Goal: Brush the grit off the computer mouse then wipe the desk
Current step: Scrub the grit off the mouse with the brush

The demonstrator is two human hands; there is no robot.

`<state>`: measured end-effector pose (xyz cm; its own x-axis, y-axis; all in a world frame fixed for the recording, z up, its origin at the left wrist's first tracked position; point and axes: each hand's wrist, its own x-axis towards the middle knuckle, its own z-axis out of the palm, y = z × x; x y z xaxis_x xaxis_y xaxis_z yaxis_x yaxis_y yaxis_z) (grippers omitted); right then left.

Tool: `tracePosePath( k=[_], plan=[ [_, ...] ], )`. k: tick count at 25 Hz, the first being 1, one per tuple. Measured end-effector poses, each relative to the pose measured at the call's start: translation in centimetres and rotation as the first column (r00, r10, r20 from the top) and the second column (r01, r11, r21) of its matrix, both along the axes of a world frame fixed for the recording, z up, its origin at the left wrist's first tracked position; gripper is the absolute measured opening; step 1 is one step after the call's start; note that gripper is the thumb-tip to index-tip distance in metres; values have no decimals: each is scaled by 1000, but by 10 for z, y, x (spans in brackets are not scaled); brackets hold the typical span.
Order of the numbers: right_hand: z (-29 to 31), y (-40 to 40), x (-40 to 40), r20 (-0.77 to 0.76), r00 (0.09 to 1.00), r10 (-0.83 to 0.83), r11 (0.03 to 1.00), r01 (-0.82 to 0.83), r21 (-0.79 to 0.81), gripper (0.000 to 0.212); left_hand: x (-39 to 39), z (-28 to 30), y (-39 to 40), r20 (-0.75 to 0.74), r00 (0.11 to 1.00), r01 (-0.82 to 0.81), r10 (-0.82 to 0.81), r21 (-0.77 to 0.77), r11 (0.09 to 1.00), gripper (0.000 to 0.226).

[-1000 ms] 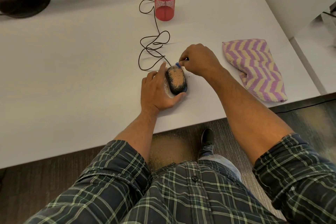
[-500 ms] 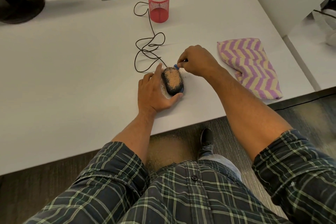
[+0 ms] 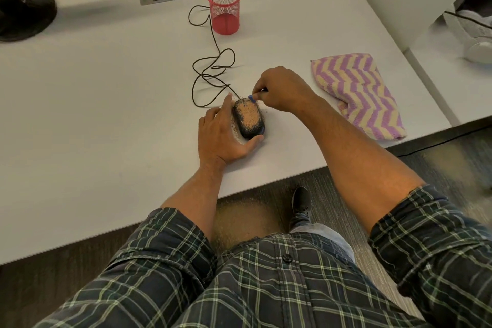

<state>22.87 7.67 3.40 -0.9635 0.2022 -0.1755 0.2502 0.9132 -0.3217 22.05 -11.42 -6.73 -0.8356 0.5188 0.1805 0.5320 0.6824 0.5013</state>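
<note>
Grit still coats the computer mouse (image 3: 249,120), long axis eleven-to-five near the desk (image 3: 106,104) front edge, braced at nine o'clock by the flat left hand (image 3: 222,136) while the right hand (image 3: 283,89) pinches a blue brush (image 3: 251,98) at one o'clock.

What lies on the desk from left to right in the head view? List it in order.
Monitor base → left hand → computer mouse → right hand → striped cloth. The red mesh cup and the cable loops sit farther back, overlapping the hands' span, so they are left out.
</note>
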Motion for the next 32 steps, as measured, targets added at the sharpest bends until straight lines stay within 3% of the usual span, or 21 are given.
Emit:
tracePosePath(
  k=[12,26,32],
  plan=[
    [10,-9,-3,42,991,128,983,-133,127,20,0,-1,0,-13,1000,4,-4,-3,1000,121],
    [8,-5,4,35,997,69,995,-71,67,20,0,-3,1,-25,1000,-5,5,1,1000,121],
    [11,-4,-6,-44,997,59,994,-54,98,22,-1,-4,1,-28,1000,-6,6,-18,1000,121]
  ],
)
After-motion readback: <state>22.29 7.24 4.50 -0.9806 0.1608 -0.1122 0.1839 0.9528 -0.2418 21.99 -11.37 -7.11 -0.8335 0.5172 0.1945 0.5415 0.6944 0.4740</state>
